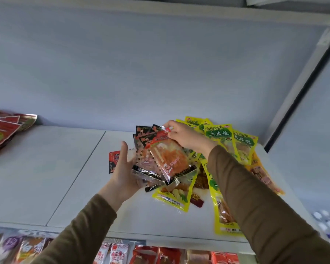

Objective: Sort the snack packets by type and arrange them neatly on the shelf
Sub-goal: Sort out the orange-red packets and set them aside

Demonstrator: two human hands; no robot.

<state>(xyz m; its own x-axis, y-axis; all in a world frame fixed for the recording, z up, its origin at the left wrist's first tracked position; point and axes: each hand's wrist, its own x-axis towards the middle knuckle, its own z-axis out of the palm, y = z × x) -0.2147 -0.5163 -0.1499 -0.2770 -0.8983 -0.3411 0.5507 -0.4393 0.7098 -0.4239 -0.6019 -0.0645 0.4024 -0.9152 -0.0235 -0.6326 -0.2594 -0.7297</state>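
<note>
The left hand [122, 174] is cradling a red-and-black packet stack [160, 161] above the shelf [46, 168], while the right hand [187, 138] fingers are pinching the top one's corner. Yellow packets [227, 141] are still lying fanned and unsorted; sorting seems roughly midway.

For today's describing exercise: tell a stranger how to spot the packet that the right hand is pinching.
Start at the white shelf and find the fan of black-and-red packets held in the left hand. The top packet there, pinched at its upper corner by the right hand, is it: only its clear window shows orange strips.
</note>
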